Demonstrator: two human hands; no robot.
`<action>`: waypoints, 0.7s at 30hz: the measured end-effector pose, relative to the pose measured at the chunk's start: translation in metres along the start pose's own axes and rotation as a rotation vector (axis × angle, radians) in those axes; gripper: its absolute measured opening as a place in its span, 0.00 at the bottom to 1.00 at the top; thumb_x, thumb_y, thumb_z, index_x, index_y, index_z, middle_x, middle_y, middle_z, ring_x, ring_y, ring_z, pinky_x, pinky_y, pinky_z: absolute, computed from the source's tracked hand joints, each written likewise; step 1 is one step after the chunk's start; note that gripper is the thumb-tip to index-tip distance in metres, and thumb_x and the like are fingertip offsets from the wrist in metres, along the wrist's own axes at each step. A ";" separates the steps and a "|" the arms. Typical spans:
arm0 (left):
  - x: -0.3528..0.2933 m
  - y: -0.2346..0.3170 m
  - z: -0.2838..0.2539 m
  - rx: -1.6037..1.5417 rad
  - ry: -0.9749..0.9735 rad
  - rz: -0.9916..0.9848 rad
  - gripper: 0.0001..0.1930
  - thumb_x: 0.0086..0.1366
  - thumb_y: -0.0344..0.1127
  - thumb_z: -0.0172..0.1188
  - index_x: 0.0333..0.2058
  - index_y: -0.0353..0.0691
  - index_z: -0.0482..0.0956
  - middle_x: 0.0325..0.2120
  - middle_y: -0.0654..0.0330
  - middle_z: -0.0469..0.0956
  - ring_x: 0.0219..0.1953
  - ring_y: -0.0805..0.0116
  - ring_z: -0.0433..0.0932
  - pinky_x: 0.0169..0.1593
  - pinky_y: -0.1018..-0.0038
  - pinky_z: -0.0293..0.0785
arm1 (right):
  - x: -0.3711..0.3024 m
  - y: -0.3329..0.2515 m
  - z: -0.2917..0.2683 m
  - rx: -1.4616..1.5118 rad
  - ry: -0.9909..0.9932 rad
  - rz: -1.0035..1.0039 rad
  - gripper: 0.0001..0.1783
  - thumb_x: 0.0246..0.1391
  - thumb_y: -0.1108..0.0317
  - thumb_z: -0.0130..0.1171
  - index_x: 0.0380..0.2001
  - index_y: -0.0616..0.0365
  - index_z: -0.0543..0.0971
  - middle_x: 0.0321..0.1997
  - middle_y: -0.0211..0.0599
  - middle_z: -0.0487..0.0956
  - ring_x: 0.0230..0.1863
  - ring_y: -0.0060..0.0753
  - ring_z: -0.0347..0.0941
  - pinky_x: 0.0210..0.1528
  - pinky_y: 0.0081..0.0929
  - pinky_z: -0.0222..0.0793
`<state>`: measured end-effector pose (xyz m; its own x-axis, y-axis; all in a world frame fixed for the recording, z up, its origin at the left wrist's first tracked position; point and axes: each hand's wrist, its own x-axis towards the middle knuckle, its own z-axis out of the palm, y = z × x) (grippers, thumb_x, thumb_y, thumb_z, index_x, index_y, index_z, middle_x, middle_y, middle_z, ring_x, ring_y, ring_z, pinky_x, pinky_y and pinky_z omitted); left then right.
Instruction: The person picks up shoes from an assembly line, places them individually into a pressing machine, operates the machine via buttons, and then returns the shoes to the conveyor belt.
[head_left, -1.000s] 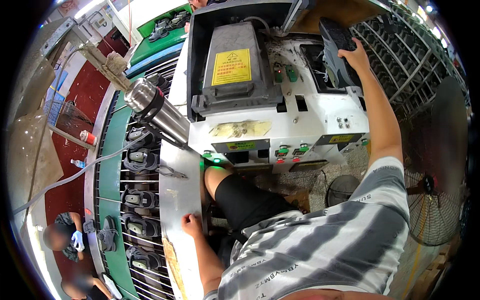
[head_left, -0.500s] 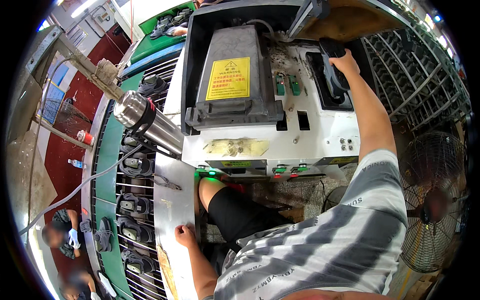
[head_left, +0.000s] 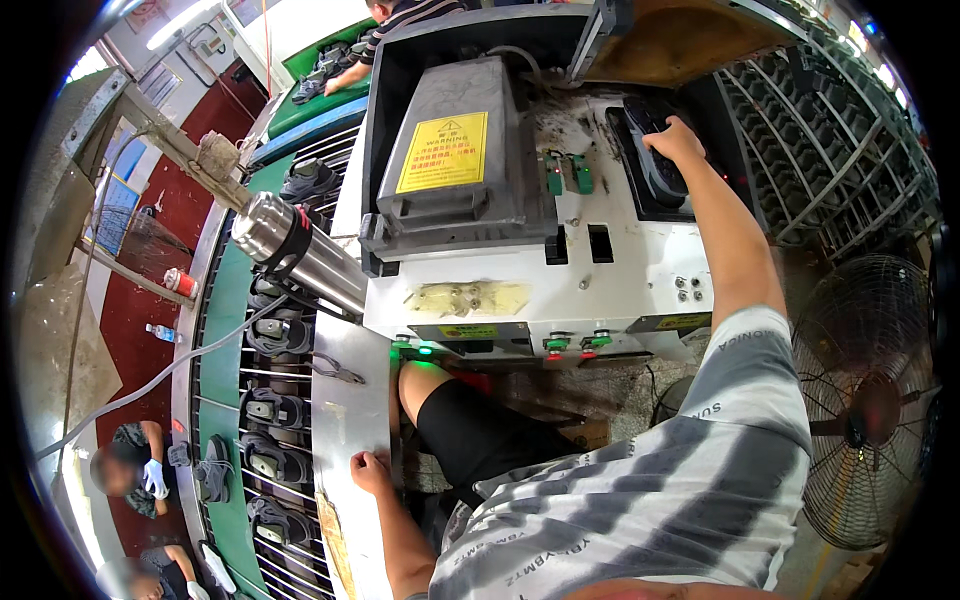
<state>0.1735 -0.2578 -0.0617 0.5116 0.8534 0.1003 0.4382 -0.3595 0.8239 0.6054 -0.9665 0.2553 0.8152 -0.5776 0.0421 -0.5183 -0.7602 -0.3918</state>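
My right hand [head_left: 678, 142] reaches far out, its fingers closed on the edge of a dark shoe [head_left: 654, 172]. The shoe lies lengthwise in a black-rimmed recess [head_left: 658, 211] on the right of a white machine [head_left: 470, 296]; I cannot tell whether its sole faces up. My left hand [head_left: 370, 472] rests at the edge of a metal ledge [head_left: 350, 420], fingers curled in and nothing visible in them. On that ledge, farther up, lies a pair of pliers [head_left: 338, 370].
A grey housing [head_left: 450, 140] with a yellow warning label covers the machine's middle. Left of the ledge, a roller conveyor carries several grey shoes [head_left: 275, 408]. A steel flask [head_left: 305, 245] leans there. To the right stand a rack [head_left: 830, 150] and a fan [head_left: 865, 410]. Co-workers [head_left: 135, 465] are at the left.
The shoe in my right hand has gone from tilted on its side to lying flatter in the recess. At the top, a co-worker's arm has come further into view. My left hand stays put.
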 end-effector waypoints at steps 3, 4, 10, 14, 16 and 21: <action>-0.004 0.020 0.009 0.064 -0.067 0.007 0.08 0.55 0.32 0.55 0.27 0.32 0.78 0.21 0.55 0.77 0.24 0.63 0.74 0.33 0.67 0.72 | -0.001 0.013 -0.001 -0.024 -0.013 -0.006 0.51 0.28 0.50 0.63 0.62 0.47 0.64 0.60 0.45 0.71 0.61 0.47 0.67 0.59 0.39 0.63; -0.010 0.031 0.015 0.025 -0.098 0.038 0.08 0.56 0.32 0.55 0.28 0.32 0.78 0.22 0.55 0.78 0.24 0.64 0.74 0.33 0.68 0.72 | -0.003 0.015 0.002 -0.029 -0.001 -0.013 0.50 0.29 0.49 0.63 0.63 0.47 0.63 0.60 0.45 0.71 0.61 0.47 0.67 0.59 0.39 0.64; -0.109 0.166 0.089 -0.134 -0.699 0.246 0.09 0.59 0.34 0.58 0.31 0.34 0.80 0.24 0.56 0.79 0.28 0.69 0.77 0.34 0.71 0.73 | -0.032 0.060 0.013 -0.127 0.082 -0.249 0.38 0.51 0.36 0.53 0.56 0.54 0.72 0.63 0.52 0.66 0.62 0.52 0.64 0.60 0.44 0.62; -0.189 0.217 0.149 -0.055 -1.264 0.570 0.10 0.59 0.37 0.57 0.33 0.35 0.80 0.29 0.50 0.80 0.31 0.56 0.80 0.37 0.68 0.75 | -0.126 0.119 0.014 0.357 0.406 -0.666 0.22 0.55 0.59 0.59 0.47 0.64 0.76 0.51 0.51 0.75 0.52 0.49 0.72 0.54 0.35 0.66; -0.227 0.246 0.175 -0.052 -1.512 0.725 0.13 0.62 0.40 0.56 0.36 0.35 0.79 0.31 0.49 0.80 0.34 0.55 0.79 0.38 0.66 0.74 | -0.163 0.212 0.046 0.580 0.628 -0.363 0.12 0.53 0.68 0.61 0.37 0.65 0.76 0.34 0.37 0.78 0.35 0.37 0.74 0.42 0.29 0.69; -0.275 0.289 0.233 -0.057 -1.643 0.702 0.16 0.65 0.43 0.50 0.42 0.38 0.78 0.35 0.48 0.79 0.39 0.50 0.78 0.42 0.63 0.73 | -0.255 0.278 0.070 1.383 0.595 0.950 0.11 0.54 0.60 0.54 0.24 0.53 0.70 0.21 0.25 0.61 0.24 0.21 0.56 0.28 0.27 0.56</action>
<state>0.3314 -0.6839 0.0191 0.7263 -0.6663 -0.1689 -0.1691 -0.4115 0.8956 0.2716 -1.0101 0.0718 0.0364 -0.8845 -0.4652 0.1195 0.4660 -0.8767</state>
